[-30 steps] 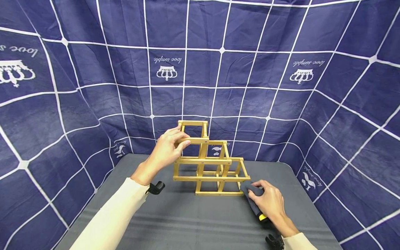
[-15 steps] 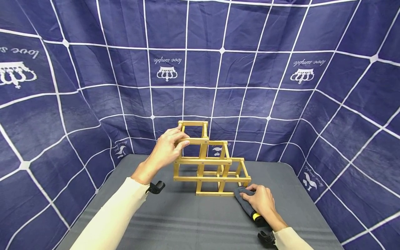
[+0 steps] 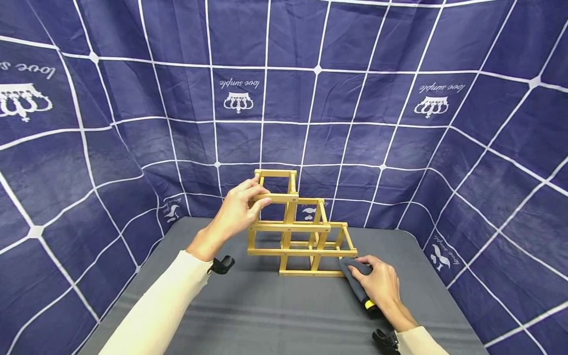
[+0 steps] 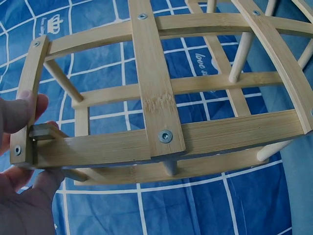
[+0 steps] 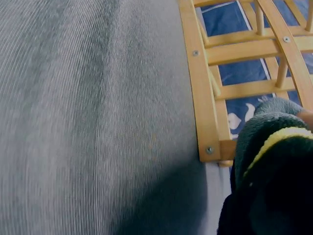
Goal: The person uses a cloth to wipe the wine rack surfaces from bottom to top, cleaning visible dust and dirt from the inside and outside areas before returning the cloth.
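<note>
A stepped, light wooden rack [image 3: 306, 229] of slats and dowels, bolted at the joints, stands on the grey cloth surface. My left hand [image 3: 239, 207] grips its top tier at the left end, thumb on the near rail. In the left wrist view, those fingers [image 4: 14, 115] wrap the corner of the rack frame [image 4: 159, 93]. At the lower right end my right hand [image 3: 380, 286] pinches a dark grey cloth [image 3: 352, 280] with a yellow stripe, held against the rack's end. The right wrist view has the cloth [image 5: 276, 120] beside the bottom rail [image 5: 204, 103]; most of that hand is hidden there.
Grey fabric [image 3: 248, 315] covers the work surface, with folds toward the front. A navy curtain [image 3: 293, 98] with white grid lines encloses the back and both sides, close behind the rack. Black straps with mounts [image 3: 222, 265] sit at both wrists.
My right hand slid the cloth leftward along the rack's lower right end, then brought it back right and slightly up. The left hand and the rack have stayed in place.
</note>
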`<action>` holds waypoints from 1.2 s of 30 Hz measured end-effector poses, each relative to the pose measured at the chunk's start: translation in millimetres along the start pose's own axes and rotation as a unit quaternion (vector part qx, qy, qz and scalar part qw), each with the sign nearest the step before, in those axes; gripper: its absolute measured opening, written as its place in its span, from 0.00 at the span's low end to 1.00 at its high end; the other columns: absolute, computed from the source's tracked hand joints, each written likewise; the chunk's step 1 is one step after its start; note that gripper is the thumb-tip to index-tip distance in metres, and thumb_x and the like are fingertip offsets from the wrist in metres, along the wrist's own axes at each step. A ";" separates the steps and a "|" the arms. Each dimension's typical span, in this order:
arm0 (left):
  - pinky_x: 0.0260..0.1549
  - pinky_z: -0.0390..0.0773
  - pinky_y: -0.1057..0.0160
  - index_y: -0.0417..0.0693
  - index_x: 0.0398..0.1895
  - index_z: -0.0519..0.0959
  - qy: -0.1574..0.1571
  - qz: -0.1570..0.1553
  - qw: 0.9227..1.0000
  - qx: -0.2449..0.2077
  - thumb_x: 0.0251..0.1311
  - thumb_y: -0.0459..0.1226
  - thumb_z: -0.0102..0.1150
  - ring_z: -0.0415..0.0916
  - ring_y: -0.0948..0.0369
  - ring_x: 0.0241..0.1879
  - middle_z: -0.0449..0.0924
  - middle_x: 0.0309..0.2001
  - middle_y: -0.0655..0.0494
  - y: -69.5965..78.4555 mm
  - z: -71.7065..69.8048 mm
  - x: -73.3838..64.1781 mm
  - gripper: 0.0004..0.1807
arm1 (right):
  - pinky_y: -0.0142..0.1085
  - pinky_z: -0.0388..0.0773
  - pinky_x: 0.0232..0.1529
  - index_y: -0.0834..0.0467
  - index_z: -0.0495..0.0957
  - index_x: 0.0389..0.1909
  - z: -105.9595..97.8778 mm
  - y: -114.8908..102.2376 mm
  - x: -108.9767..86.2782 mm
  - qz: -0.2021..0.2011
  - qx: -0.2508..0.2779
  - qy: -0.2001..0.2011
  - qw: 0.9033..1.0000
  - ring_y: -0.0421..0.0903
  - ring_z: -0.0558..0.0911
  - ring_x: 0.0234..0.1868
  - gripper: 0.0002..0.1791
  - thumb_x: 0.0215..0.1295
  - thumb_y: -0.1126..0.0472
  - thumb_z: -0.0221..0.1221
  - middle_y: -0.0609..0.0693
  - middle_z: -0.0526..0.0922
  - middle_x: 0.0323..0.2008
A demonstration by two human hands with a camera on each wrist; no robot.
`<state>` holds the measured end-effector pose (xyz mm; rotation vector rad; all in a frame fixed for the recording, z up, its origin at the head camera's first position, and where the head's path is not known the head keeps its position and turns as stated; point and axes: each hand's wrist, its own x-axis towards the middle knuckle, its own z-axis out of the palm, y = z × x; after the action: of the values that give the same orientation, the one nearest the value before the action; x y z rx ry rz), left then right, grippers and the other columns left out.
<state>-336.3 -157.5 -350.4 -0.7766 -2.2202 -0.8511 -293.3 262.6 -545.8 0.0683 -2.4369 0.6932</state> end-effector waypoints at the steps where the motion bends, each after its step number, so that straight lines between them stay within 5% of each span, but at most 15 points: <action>1: 0.75 0.86 0.38 0.42 0.49 0.93 -0.001 0.001 1.000 -0.004 0.76 0.35 0.77 0.79 0.35 0.82 0.93 0.57 0.41 -0.4 -0.7 -0.5 0.05 | 0.61 0.90 0.38 0.48 0.97 0.45 -0.9 0.9 -0.7 -0.011 -0.003 -0.001 1.000 0.64 0.97 0.42 0.16 0.59 0.50 0.88 0.53 0.99 0.46; 7: 0.49 0.87 0.46 0.43 0.50 0.92 0.003 -0.005 1.000 -0.012 0.73 0.33 0.79 0.82 0.40 0.80 0.93 0.56 0.44 -3.2 -8.6 -2.3 0.07 | 0.54 0.89 0.30 0.45 0.95 0.43 -8.1 5.4 -6.7 -0.113 -0.011 0.022 0.993 0.58 0.96 0.36 0.18 0.54 0.53 0.90 0.47 0.98 0.42; 11: 0.52 0.91 0.42 0.44 0.48 0.95 0.017 -0.011 1.000 -0.005 0.69 0.34 0.83 0.88 0.40 0.73 0.93 0.59 0.43 -4.7 -12.3 -2.2 0.08 | 0.47 0.88 0.29 0.44 0.94 0.44 -11.3 6.0 -6.9 -0.194 0.005 0.072 0.978 0.50 0.96 0.35 0.20 0.50 0.55 0.90 0.42 0.97 0.40; 16: 0.61 0.91 0.36 0.46 0.49 0.97 0.028 -0.031 0.999 -0.007 0.67 0.34 0.86 0.89 0.37 0.66 0.91 0.64 0.37 -4.9 -11.9 -3.3 0.10 | 0.46 0.87 0.40 0.48 0.94 0.47 -10.9 -1.4 -1.0 -0.255 0.047 0.137 0.956 0.49 0.96 0.39 0.18 0.56 0.55 0.86 0.44 0.96 0.41; 19: 0.65 0.92 0.36 0.46 0.49 0.98 0.024 -0.043 0.999 -0.021 0.67 0.34 0.86 0.89 0.36 0.68 0.90 0.65 0.35 -5.0 -10.5 -4.1 0.10 | 0.47 0.86 0.44 0.50 0.95 0.49 -6.5 -7.1 2.4 -0.259 0.050 0.160 0.951 0.50 0.95 0.40 0.17 0.60 0.54 0.84 0.46 0.96 0.41; 29: 0.69 0.90 0.43 0.39 0.49 0.96 0.007 -0.061 0.995 -0.078 0.70 0.32 0.83 0.87 0.37 0.72 0.88 0.64 0.34 -4.2 -9.4 -2.4 0.08 | 0.51 0.91 0.38 0.51 0.95 0.50 11.4 -24.8 4.1 -0.211 0.009 0.149 0.966 0.51 0.96 0.41 0.22 0.56 0.53 0.90 0.49 0.96 0.43; 36: 0.69 0.90 0.43 0.38 0.50 0.96 0.002 -0.063 0.995 -0.079 0.71 0.31 0.82 0.87 0.38 0.71 0.87 0.63 0.34 -2.9 -10.7 -2.0 0.09 | 0.51 0.90 0.34 0.50 0.95 0.48 27.0 -43.7 3.2 -0.213 0.028 0.159 0.964 0.51 0.96 0.39 0.23 0.52 0.56 0.91 0.48 0.95 0.42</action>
<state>-333.5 -167.8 -346.5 -0.7118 -2.2376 -1.0986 -301.5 211.9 -542.3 0.4544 -2.0017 0.5288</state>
